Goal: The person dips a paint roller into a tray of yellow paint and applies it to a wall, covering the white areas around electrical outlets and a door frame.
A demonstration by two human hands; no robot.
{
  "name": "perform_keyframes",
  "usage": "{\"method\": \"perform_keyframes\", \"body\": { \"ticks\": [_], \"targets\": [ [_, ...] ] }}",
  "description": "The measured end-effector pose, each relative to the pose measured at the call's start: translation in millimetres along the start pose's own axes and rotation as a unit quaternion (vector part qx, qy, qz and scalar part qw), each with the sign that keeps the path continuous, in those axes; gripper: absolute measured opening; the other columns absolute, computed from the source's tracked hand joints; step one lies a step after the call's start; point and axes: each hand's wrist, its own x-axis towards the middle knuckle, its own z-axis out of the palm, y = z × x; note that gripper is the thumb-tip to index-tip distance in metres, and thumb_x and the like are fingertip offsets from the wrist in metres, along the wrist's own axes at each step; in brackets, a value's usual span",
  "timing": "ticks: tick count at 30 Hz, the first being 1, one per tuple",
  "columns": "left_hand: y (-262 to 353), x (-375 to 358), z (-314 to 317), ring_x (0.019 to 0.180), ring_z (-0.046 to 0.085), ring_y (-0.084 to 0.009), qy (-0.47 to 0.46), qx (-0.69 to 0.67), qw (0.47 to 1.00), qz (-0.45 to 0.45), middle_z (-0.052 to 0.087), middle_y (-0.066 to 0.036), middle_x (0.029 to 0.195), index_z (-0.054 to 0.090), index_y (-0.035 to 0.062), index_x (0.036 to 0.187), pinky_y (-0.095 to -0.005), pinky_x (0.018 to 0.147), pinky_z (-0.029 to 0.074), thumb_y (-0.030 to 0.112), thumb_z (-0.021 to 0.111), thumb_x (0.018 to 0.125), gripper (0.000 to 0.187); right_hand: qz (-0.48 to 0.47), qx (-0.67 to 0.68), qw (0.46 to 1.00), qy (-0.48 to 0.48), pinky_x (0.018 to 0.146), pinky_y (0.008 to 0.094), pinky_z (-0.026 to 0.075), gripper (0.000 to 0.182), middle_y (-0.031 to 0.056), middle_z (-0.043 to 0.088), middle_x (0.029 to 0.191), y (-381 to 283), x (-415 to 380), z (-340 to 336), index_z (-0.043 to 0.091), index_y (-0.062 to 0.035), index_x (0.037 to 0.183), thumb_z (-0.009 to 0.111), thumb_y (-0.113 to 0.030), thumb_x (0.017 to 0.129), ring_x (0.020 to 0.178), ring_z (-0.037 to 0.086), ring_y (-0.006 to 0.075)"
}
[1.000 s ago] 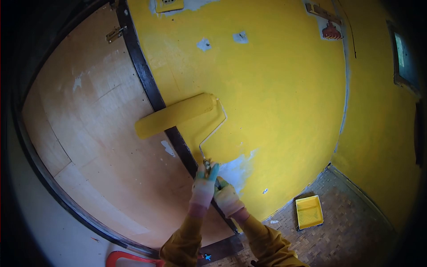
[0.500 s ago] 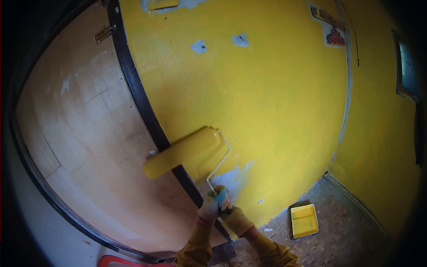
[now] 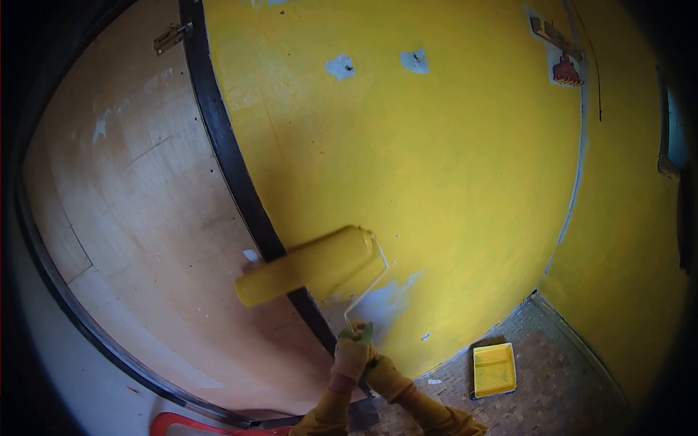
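Observation:
A paint roller (image 3: pixel 305 266) with a yellow-coated sleeve lies tilted in front of the yellow wall (image 3: pixel 436 167), its left end overlapping the dark door frame post (image 3: pixel 236 163) and the wooden door panel. Its bent wire arm runs down to a handle mostly hidden by my gloved fingers. My left hand (image 3: pixel 353 353) is closed around the handle near the wire. Lower and to the right, my right hand (image 3: pixel 386 378) is closed too, wrapped on the lower part of the handle. A pale bare patch (image 3: pixel 385 299) shows on the wall beside the wire arm.
A yellow paint tray (image 3: pixel 494 370) stands on the woven-pattern floor (image 3: pixel 538 378) at the lower right. The wooden door (image 3: pixel 145 211) fills the left side. Something red and curved (image 3: pixel 167 420) shows at the bottom left. A wooden bracket (image 3: pixel 556 36) is mounted near the wall corner.
The roller and both hands appear slightly lower in view, still gripping together. The camera view has also shifted, with wall patches and bracket now further right.

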Motion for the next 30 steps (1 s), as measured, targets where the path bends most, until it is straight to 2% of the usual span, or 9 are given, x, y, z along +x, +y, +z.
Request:
{"method": "perform_keyframes", "body": {
  "ticks": [3,8,11,13,16,19,23,24,30],
  "targets": [
    [-26,0,1,0.031,0.039,-0.0124,0.029,0.022,0.999,-0.021,0.041,-0.004,0.044,0.048,0.0002,0.078,-0.0278,0.032,0.035,0.008,0.053,0.078,0.009,0.005,0.048,0.995,0.091,0.054,0.0356,0.043,0.013,0.0122,0.055,0.071,-4,-15,4,0.051,-0.0037,0.085,0.047,-0.01,0.074,0.066,0.056,0.0281],
    [5,12,7,0.03,0.038,-0.0116,0.036,0.021,0.999,0.028,0.041,-0.004,0.044,0.049,0.0019,0.078,-0.0272,0.031,0.033,0.008,0.053,0.078,0.008,0.03,0.037,0.998,-0.038,0.052,0.0356,0.043,0.014,0.01,0.054,0.066,-19,14,-20,0.052,-0.0035,0.084,0.044,-0.007,0.073,0.06,0.055,0.0266],
    [8,4,8,0.03,0.038,-0.0114,0.026,-0.018,0.999,0.016,0.042,-0.004,0.044,0.049,0.0025,0.077,-0.0268,0.031,0.033,0.009,0.054,0.078,0.008,-0.027,0.019,0.999,-0.014,0.055,0.0345,0.044,0.014,0.0105,0.055,0.069,-8,8,-12,0.052,-0.0042,0.086,0.047,-0.008,0.073,0.065,0.056,0.0268],
    [-27,0,5,0.031,0.038,-0.0115,0.065,0.026,0.998,0.003,0.042,-0.004,0.044,0.048,0.0027,0.076,-0.0266,0.031,0.033,0.008,0.053,0.078,0.008,0.084,0.14,0.987,-0.008,0.062,0.029,0.044,0.022,0.0117,0.058,0.083,-22,-5,-20,0.052,-0.0027,0.092,0.057,-0.013,0.074,0.078,0.057,0.0182],
    [-33,0,5,0.031,0.037,-0.0113,0.084,0.092,0.992,0.03,0.04,-0.003,0.043,0.048,0.0028,0.075,-0.0268,0.031,0.033,0.008,0.052,0.078,0.007,0.168,0.116,0.979,-0.018,0.065,0.0299,0.044,0.023,0.012,0.058,0.085,-19,-15,-20,0.052,-0.0047,0.093,0.056,-0.018,0.074,0.081,0.056,0.0206],
    [-11,13,10,0.031,0.038,-0.0113,0.069,0.042,0.997,0.014,0.04,-0.003,0.043,0.048,0.0026,0.075,-0.0271,0.031,0.033,0.009,0.051,0.079,0.008,0.08,0.039,0.995,-0.036,0.06,0.0352,0.043,0.019,0.0174,0.057,0.077,-48,14,-45,0.052,-0.0052,0.089,0.052,-0.018,0.075,0.076,0.056,0.0314],
    [-14,5,9,0.03,0.036,-0.0113,0.05,0.019,0.998,0.044,0.038,-0.002,0.042,0.049,0.0022,0.076,-0.0265,0.031,0.032,0.009,0.05,0.08,0.008,0.123,0.065,0.99,0.0,0.058,0.0371,0.043,0.022,0.0185,0.056,0.072,-40,3,-36,0.049,-0.0061,0.092,0.051,-0.02,0.075,0.074,0.055,0.0333],
    [-24,-1,11,0.03,0.036,-0.0115,0.056,0.004,0.998,0.013,0.038,-0.003,0.042,0.049,0.0022,0.076,-0.0264,0.031,0.032,0.009,0.049,0.08,0.008,0.132,-0.023,0.99,-0.053,0.065,0.0301,0.044,0.022,0.0137,0.059,0.083,-27,-8,-34,0.052,-0.0043,0.091,0.056,-0.017,0.074,0.081,0.057,0.0217],
    [-18,-4,26,0.029,0.032,-0.0103,0.047,-0.048,0.998,-0.015,0.036,-0.002,0.041,0.048,0.0015,0.078,-0.0268,0.032,0.033,0.011,0.047,0.082,0.01,0.119,0.015,0.988,-0.095,0.067,0.0291,0.044,0.025,0.0134,0.058,0.087,-46,-1,-65,0.051,-0.003,0.094,0.057,-0.018,0.074,0.083,0.057,0.0219]
  ]
}}
